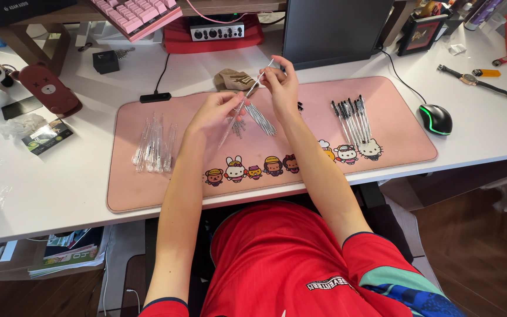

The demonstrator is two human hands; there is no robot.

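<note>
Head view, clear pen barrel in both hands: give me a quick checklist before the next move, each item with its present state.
1. Clear pen barrel held at both ends: ok, left hand at the lower end, right hand at the upper.
2. Refill seated inside the barrel: cannot tell, too thin to see.
3. Loose refills within reach: ok, they lie on the pink desk mat just under the hands.
4. Empty clear barrels stocked: ok, a pile lies at the mat's left.
5. Finished pens apart from the parts: ok, grouped at the mat's right.
</note>
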